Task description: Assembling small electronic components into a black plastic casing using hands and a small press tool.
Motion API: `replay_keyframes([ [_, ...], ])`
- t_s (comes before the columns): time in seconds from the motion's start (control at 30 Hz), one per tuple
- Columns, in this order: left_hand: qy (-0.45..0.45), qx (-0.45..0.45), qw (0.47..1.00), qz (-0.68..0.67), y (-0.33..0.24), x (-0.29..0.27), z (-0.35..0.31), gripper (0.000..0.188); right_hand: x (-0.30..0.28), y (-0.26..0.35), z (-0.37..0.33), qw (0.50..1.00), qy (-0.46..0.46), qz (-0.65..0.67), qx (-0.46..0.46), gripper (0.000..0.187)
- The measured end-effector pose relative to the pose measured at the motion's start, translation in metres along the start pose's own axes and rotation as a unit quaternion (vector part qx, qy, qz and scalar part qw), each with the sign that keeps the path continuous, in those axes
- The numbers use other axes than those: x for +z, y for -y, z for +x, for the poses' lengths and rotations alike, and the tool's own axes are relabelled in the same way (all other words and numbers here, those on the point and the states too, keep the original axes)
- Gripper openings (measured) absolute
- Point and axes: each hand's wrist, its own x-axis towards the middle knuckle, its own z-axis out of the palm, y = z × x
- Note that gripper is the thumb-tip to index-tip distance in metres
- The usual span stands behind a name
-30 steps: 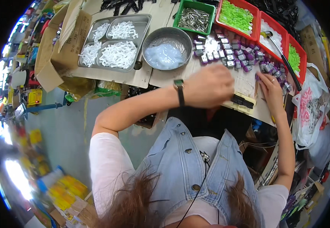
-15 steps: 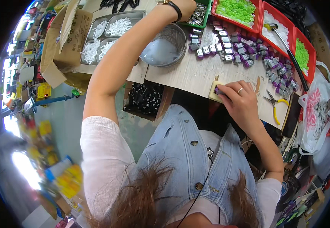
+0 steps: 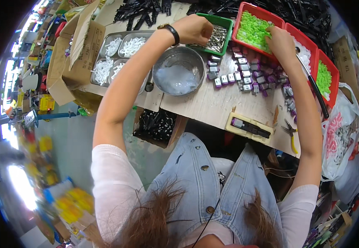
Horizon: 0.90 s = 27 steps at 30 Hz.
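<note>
My left hand [image 3: 196, 28], with a black watch on the wrist, is curled in a fist over the green tray of small metal clips [image 3: 218, 38], its fingertips pinched down among them. My right hand [image 3: 280, 43] reaches to the near corner of the red bin of bright green pieces [image 3: 251, 29]; its fingertips are hidden behind the hand. Between my arms, rows of small purple and silver parts [image 3: 245, 77] lie on the wooden bench. A pale yellow jig [image 3: 249, 126] holding a dark part sits at the bench's near edge.
A round metal bowl of clear plastic bits [image 3: 179, 73] stands left of the parts. Further left are a metal tray of white pieces [image 3: 117, 53] and an open cardboard box [image 3: 78, 49]. Yellow-handled pliers [image 3: 290, 133], more red bins [image 3: 311, 49] and a plastic bag [image 3: 340, 132] are at right.
My right hand has left the yellow jig and gone up to the red bin. My left hand has come down slightly and now sits over the green tray.
</note>
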Motion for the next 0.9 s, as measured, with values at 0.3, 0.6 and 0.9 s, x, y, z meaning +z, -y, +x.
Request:
replay_keyframes([
  [0.3, -0.156, -0.112, 0.938, -0.289, -0.001, 0.019, -0.013, 0.016, -0.005, -0.007, 0.009, 0.991, 0.001, 0.131, 0.018, 0.021],
  [0.6, -0.171, -0.114, 0.764, -0.612, -0.115, 0.027, -0.058, 0.019, -0.081, 0.068, -0.114, 0.709, -0.006, 0.684, 0.17, 0.025],
  [0.9, -0.034, -0.172, 0.655, -0.735, -0.207, 0.067, -0.091, 0.017, -0.092, 0.094, -0.22, 0.614, -0.007, 0.773, 0.161, 0.019],
])
